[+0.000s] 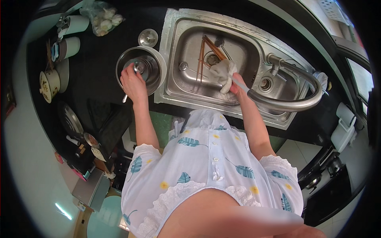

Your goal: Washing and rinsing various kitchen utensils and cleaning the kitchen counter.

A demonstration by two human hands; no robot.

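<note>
My left hand (133, 83) reaches into a round metal pot (119, 64) on the counter, left of the sink. It grips a metal spoon (124, 98), whose handle end pokes out below the palm; my fingers partly hide the rest. Stacked metal bowls (146, 67) sit inside the pot. In my right hand (237, 86) is a bunched white cloth (223, 71), held over the large basin of the steel sink (186, 32). A stream of water from the curved faucet (285, 104) runs towards that hand. Several wooden chopsticks (215, 47) and metal spoons (183, 66) lie in the basin.
A small metal bowl (148, 37) stands behind the pot. Along the left are a bag of garlic bulbs (107, 20), utensil holders (71, 47), a lidded enamel pot (49, 84) and a pan lid (71, 119). The smaller basin (276, 92) lies under the faucet's arc.
</note>
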